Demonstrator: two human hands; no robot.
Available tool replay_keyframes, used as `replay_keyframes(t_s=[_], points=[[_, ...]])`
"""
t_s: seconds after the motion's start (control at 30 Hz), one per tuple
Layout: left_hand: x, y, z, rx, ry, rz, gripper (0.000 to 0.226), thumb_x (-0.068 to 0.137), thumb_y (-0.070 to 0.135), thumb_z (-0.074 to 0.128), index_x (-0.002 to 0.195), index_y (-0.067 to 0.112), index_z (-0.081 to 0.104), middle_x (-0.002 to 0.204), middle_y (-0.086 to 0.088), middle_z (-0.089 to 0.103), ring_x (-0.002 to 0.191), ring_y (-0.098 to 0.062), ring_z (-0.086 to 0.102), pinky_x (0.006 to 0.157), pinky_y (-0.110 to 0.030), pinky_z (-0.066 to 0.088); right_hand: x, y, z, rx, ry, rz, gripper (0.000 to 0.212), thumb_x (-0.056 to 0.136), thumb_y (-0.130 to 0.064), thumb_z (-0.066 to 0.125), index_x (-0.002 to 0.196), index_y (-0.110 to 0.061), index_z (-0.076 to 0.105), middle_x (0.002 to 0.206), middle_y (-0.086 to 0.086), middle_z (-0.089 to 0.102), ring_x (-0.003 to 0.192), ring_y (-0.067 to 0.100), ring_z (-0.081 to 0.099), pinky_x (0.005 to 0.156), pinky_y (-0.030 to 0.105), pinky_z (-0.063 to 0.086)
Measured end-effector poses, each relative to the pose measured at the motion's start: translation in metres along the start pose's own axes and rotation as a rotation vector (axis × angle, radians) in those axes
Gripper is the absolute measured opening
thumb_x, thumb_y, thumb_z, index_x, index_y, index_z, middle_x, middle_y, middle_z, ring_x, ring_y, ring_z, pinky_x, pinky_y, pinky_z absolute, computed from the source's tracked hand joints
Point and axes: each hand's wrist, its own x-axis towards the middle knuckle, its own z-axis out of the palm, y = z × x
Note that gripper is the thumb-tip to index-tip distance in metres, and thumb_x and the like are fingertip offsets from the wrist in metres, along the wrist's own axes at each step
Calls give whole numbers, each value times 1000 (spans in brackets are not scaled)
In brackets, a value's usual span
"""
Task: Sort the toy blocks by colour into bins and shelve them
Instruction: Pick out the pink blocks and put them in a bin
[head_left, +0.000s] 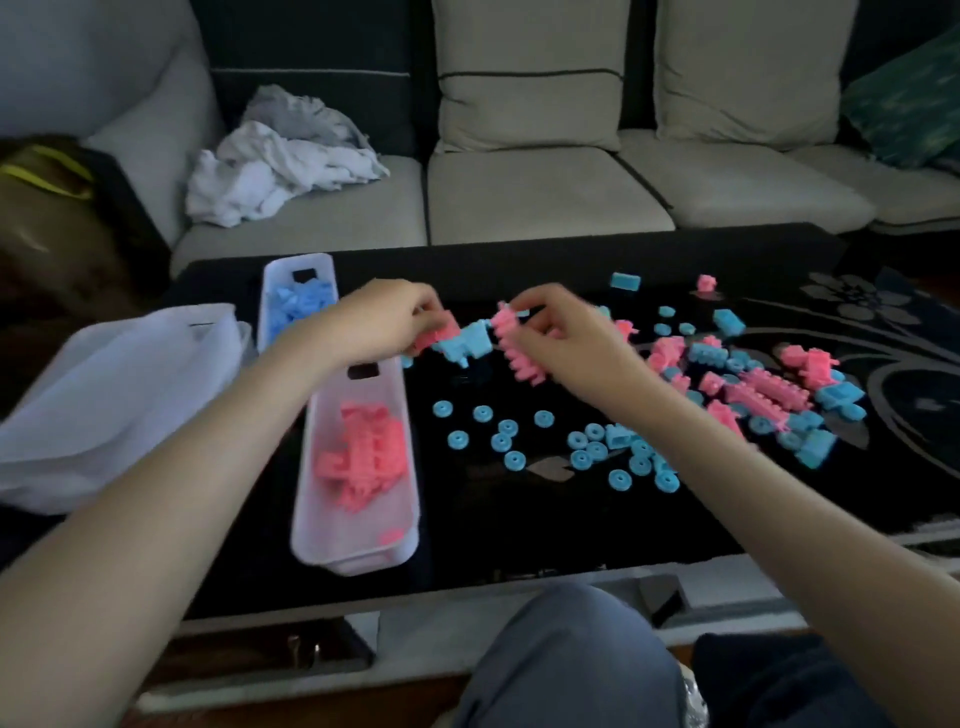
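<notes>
On the glossy black worktop (519, 519), the left hand (374, 322) pinches a pink-and-blue block cluster (457, 340); the right hand (566, 338) grips a toothed pink block strip (514, 348) beside it.

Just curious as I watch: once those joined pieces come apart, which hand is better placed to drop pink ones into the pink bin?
Probably the left hand: it already grips pink blocks and hovers beside the pink bin. The right hand is farther off, toward the loose pile.

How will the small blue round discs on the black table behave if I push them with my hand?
The blue discs lie flat on the glossy black table, so they would probably slide, not roll. They look like light plastic and may scatter easily. Tipped onto an edge, they could roll away.
</notes>
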Motion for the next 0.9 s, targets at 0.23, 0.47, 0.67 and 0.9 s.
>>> replay_keyframes(t_s=[0.23, 0.47, 0.67, 0.9], points=[[-46, -59, -14, 131, -26, -282, 25, 91, 31, 57, 82, 10, 67, 82, -10, 70, 77, -23, 63, 79, -34, 47, -13, -39, 98, -249, -440, -85, 37, 87, -20, 59, 123, -18, 53, 107, 1, 59, 87, 13, 55, 65, 15, 40], [-50, -43, 5, 246, -198, -205, 26, 94, 26, 47, 100, 17, 71, 101, -7, 69, 86, -21, 62, 78, -34, 49, -29, -34, 79, -346, -592, -156, 58, 89, -26, 59, 143, -27, 36, 141, -7, 44, 122, 7, 46, 96, 17, 35], [-36, -18, 0, 309, -295, -155, 27, 95, 37, 44, 81, 20, 59, 94, -8, 72, 75, -18, 64, 78, -31, 51, -30, -10, 32, -280, -561, -39, 37, 93, -24, 55, 129, -30, 51, 124, -11, 58, 112, -3, 54, 96, 15, 42], [-15, 14, 13, 322, -133, -28, 24, 97, 30, 47, 101, 15, 65, 86, -3, 66, 86, -22, 65, 75, -35, 49, -31, 7, -2, -384, -537, 18, 32, 96, -24, 50, 127, -29, 54, 120, -14, 58, 107, -3, 55, 90, 13, 44]])
